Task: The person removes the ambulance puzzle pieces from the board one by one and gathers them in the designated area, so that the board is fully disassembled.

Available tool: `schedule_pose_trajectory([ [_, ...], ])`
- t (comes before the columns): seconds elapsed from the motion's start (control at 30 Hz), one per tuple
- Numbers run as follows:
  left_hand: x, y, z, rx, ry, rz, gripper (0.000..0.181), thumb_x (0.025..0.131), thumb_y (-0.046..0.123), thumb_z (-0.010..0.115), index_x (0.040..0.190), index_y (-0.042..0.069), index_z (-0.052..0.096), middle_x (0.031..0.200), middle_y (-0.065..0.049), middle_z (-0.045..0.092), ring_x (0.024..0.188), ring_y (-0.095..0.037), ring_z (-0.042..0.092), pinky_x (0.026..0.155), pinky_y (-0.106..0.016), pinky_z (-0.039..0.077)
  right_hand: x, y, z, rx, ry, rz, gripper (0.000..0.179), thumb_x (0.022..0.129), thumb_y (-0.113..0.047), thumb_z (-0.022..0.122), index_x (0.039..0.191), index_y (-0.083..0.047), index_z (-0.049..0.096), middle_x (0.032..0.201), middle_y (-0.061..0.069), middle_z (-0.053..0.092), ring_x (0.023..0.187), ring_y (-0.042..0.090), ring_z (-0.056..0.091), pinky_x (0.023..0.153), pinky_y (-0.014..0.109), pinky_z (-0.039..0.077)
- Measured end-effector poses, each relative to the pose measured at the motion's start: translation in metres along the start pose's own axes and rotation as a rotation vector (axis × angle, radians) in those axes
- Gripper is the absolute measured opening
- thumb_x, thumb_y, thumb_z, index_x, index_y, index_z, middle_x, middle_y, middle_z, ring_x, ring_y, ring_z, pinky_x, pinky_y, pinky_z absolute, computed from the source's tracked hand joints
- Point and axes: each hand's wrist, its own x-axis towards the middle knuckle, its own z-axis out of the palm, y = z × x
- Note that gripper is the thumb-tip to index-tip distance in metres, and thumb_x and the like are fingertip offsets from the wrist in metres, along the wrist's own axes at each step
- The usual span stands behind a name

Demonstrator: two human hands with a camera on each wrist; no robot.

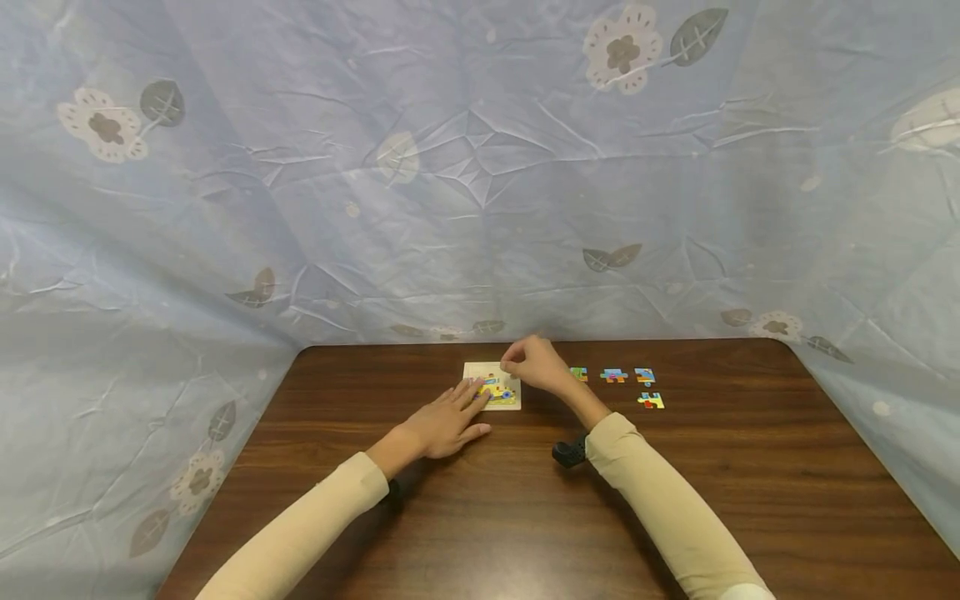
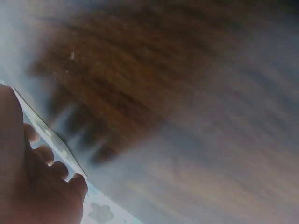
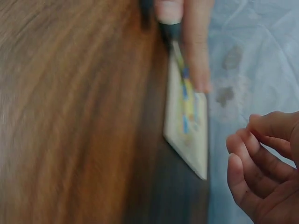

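A small pale square puzzle board [image 1: 513, 405] with a yellow and blue picture lies near the table's far edge. My left hand [image 1: 442, 423] rests at its left side, fingers spread and laid over part of the picture. In the left wrist view, that hand's fingertips [image 2: 58, 169] show at the lower left. My right hand [image 1: 534, 363] hovers at the board's upper right corner, its fingers loosely bent. The right wrist view shows the thumb and fingers of the right hand [image 3: 266, 163] close together, with no piece visible between them.
Right of the board lie several loose puzzle pieces, among them a blue and pink piece [image 1: 613, 376], a blue and orange piece [image 1: 645, 377] and a yellow and red piece [image 1: 651, 401]. A flowered cloth [image 1: 480, 250] hangs behind the brown wooden table [image 1: 480, 533].
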Motion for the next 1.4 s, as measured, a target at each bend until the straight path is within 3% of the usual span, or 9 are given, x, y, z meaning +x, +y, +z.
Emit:
schedule_pose_trajectory([
  [0.2,-0.009,-0.007,-0.001,0.02,-0.004,0.01,0.076,0.111,0.062,0.026,0.17,0.014,0.02,0.178,-0.013,0.012,0.166,-0.032,0.017,0.135,-0.049,0.024,0.011,0.003,0.025,-0.04,-0.035,0.034,0.02,0.097,-0.015,0.075,0.112,-0.002,0.078,0.109,0.011,0.079,0.096,0.025,0.074,0.086,0.039,0.065],
  [0.43,-0.01,-0.011,0.008,0.054,-0.01,0.037,0.074,0.112,0.061,0.025,0.171,0.018,0.014,0.179,-0.009,0.009,0.166,-0.026,0.015,0.135,-0.048,0.024,0.016,0.006,0.039,-0.09,-0.11,0.076,0.042,0.091,-0.018,0.083,0.126,0.001,0.07,0.132,0.019,0.071,0.123,0.038,0.067,0.107,0.05,0.058],
  [0.67,-0.011,-0.008,0.006,0.077,0.0,0.035,0.067,0.113,0.058,0.026,0.17,0.024,0.02,0.179,-0.01,0.014,0.165,-0.029,0.021,0.134,-0.049,0.026,0.018,0.006,0.041,-0.083,-0.123,0.084,0.045,0.09,-0.017,0.084,0.128,0.003,0.069,0.133,0.019,0.07,0.123,0.038,0.067,0.108,0.051,0.058],
  [0.97,-0.012,-0.004,0.001,0.088,-0.006,0.026,0.067,0.113,0.057,0.028,0.17,0.023,0.023,0.178,-0.01,0.015,0.165,-0.029,0.022,0.134,-0.049,0.028,0.018,0.002,0.04,-0.093,-0.145,0.082,0.047,0.091,-0.013,0.083,0.131,0.005,0.066,0.132,0.021,0.069,0.123,0.039,0.067,0.107,0.05,0.058],
  [1.4,-0.011,-0.005,0.001,0.077,0.0,0.018,0.066,0.113,0.058,0.029,0.17,0.024,0.023,0.178,-0.009,0.016,0.165,-0.029,0.023,0.134,-0.049,0.028,0.019,0.001,0.041,-0.075,-0.104,0.075,0.04,0.09,-0.009,0.083,0.127,0.002,0.07,0.122,0.017,0.073,0.115,0.033,0.07,0.101,0.045,0.061],
])
